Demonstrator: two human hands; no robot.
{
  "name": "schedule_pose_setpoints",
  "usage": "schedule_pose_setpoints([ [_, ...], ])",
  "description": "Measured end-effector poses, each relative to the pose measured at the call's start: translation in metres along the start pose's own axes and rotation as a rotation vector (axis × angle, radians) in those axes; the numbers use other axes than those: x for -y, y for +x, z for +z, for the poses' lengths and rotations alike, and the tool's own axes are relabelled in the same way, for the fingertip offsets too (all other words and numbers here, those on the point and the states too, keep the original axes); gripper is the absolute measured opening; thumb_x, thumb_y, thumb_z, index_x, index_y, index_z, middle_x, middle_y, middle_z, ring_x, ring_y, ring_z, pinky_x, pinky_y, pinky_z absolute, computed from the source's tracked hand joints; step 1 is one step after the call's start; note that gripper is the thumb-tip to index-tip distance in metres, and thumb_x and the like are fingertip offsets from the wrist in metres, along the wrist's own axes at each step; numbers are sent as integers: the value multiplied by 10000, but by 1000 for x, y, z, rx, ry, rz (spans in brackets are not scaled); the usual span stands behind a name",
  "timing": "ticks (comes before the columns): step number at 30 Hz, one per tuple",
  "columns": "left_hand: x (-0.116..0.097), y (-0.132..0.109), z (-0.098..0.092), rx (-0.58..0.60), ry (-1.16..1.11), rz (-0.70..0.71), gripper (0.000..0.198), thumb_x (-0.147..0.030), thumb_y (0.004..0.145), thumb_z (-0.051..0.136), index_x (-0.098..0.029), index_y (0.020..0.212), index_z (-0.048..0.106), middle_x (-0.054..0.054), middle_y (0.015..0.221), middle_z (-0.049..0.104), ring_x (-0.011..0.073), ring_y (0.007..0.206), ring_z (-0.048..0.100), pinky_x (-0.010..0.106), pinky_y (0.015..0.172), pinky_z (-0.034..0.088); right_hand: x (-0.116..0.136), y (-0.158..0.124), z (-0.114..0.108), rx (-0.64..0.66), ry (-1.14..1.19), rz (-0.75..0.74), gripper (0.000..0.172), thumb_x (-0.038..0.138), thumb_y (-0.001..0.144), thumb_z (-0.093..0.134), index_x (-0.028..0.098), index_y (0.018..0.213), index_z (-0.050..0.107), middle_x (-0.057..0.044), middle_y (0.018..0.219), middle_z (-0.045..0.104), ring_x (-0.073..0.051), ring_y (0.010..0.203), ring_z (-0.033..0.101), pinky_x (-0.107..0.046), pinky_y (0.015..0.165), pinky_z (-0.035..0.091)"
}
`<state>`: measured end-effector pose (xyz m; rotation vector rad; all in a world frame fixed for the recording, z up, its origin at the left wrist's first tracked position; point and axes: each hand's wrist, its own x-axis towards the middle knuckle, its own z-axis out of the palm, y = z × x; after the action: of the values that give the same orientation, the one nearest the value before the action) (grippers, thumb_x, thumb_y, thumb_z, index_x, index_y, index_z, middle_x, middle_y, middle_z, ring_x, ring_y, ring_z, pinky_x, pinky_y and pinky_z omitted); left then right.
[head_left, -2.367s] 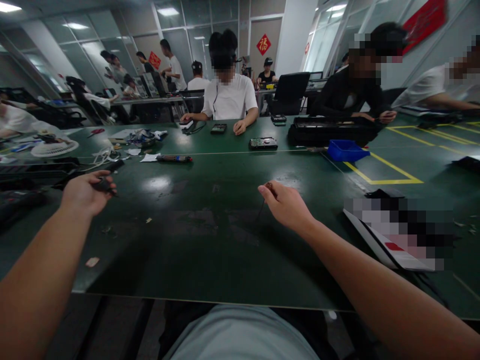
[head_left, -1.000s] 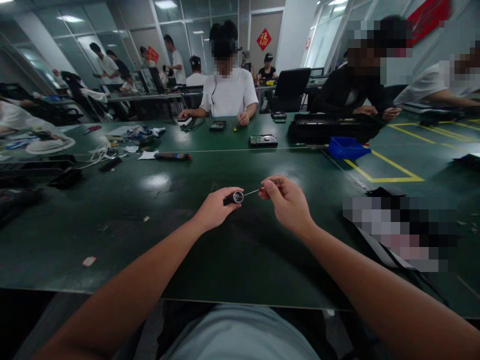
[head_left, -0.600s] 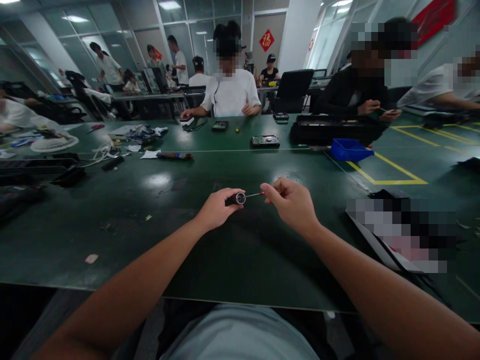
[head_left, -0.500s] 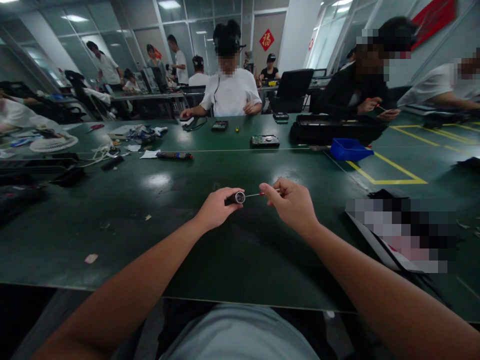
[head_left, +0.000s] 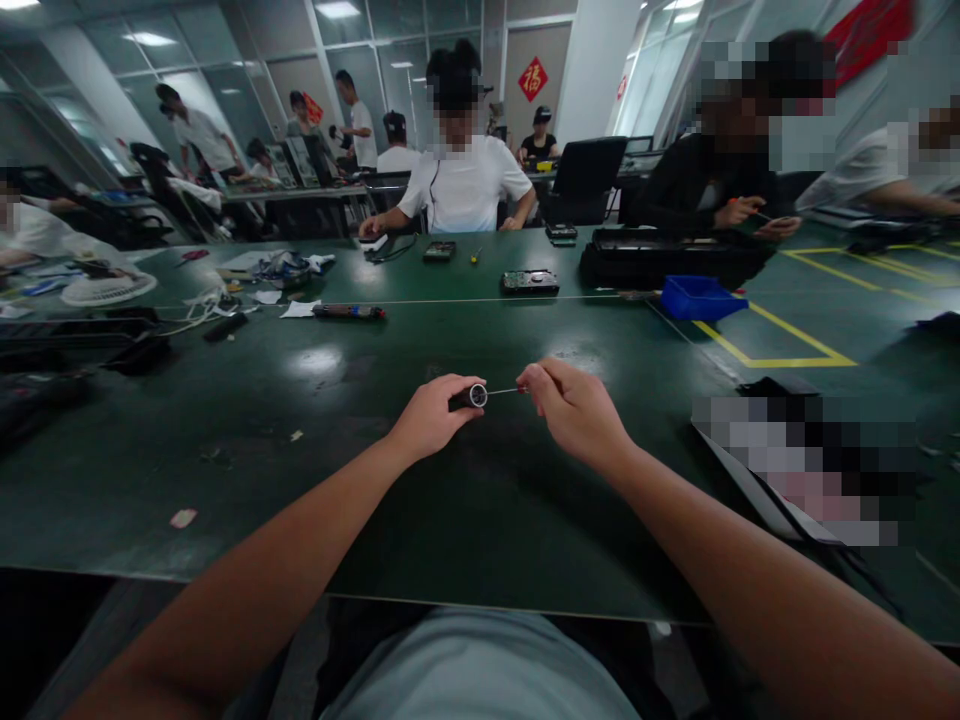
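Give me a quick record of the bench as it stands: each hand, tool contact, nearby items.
Left hand: holds a dark cylinder, silver-ringed end toward the camera
Right hand: fingers closed on a thin screwdriver, handle mostly hidden
Tool contact: shaft reaches the cylinder's ringed end; whether the tip touches, cannot tell
Surface: green table, both hands above it
Beyond hands: dark pen-shaped tool, circuit-board device, blue bin

Left hand (head_left: 435,418) grips dark cylinder (head_left: 470,397); right hand (head_left: 574,408) holds screwdriver (head_left: 504,391).
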<state>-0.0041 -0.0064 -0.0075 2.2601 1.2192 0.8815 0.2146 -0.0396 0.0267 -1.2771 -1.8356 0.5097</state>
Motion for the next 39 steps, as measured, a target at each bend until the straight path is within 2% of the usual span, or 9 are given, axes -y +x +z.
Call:
schedule_pose_setpoints([
  [5, -1, 1, 0, -1, 3, -7, 374, -195, 829, 739, -215, 1197, 676, 52, 1174, 699, 218, 1085, 637, 393, 992, 473, -4, -1, 5, -101, 133, 22, 164, 314, 946, 508, 209, 1050, 577, -16, 793, 649, -172, 701, 612, -322, 653, 443],
  [8, -2, 1, -1, -8, 11, -11, 397, -201, 824, 746, -209, 1215, 673, 55, 1164, 701, 217, 1075, 640, 385, 986, 478, -5, -1, 8, -135, 289, 45, 138, 336, 913, 570, 207, 959, 584, -33, 833, 673, -181, 762, 644, -337, 708, 488],
  [12, -4, 0, -1, -7, 21, -3, 403, -207, 827, 745, -220, 1223, 673, 56, 1185, 700, 224, 1102, 636, 406, 1008, 471, -9, 2, 12, -144, 453, 89, 204, 395, 923, 567, 201, 895, 622, -32, 796, 675, -173, 744, 646, -350, 740, 516],
  [16, -4, 0, -1, 10, 11, 43, 388, -207, 835, 740, -219, 1217, 673, 58, 1203, 701, 226, 1132, 628, 434, 1040, 450, -19, 7, 18, -194, 616, 214, 246, 444, 918, 565, 205, 883, 619, -26, 777, 646, -163, 703, 625, -354, 732, 541],
  [20, -5, 2, -4, 3, -5, 54, 359, -206, 851, 723, -223, 1206, 675, 55, 1208, 701, 225, 1143, 626, 434, 1043, 449, -26, 12, 17, -105, 768, 365, 266, 481, 910, 550, 225, 838, 563, -29, 730, 594, -172, 661, 597, -378, 714, 574],
  [22, -6, 2, -5, -4, 11, 38, 358, -210, 854, 719, -225, 1209, 672, 57, 1200, 702, 227, 1134, 626, 428, 1031, 454, -26, 14, 14, -73, 803, 381, 285, 503, 908, 542, 230, 826, 544, -21, 700, 567, -170, 630, 580, -386, 706, 579],
  [29, -7, 2, -5, 7, 49, -8, 372, -265, 859, 720, -233, 1226, 666, 51, 1147, 708, 228, 1065, 635, 402, 971, 465, -21, 8, 14, -247, 610, 182, 221, 441, 921, 567, 221, 902, 584, -17, 801, 631, -154, 705, 611, -343, 720, 535],
  [33, -7, 1, -5, 5, 51, 5, 391, -271, 861, 720, -238, 1245, 656, 44, 1137, 710, 226, 1054, 632, 398, 958, 463, -23, 6, 15, -215, 487, 113, 238, 439, 949, 539, 209, 930, 595, -24, 816, 650, -160, 732, 628, -351, 742, 529],
  [39, -11, 1, -6, 21, 62, -10, 381, -256, 858, 719, -231, 1233, 661, 54, 1164, 707, 236, 1080, 630, 409, 973, 459, -21, 6, 14, -191, 466, 130, 261, 455, 950, 536, 202, 943, 600, -28, 825, 666, -168, 742, 647, -352, 743, 532],
])
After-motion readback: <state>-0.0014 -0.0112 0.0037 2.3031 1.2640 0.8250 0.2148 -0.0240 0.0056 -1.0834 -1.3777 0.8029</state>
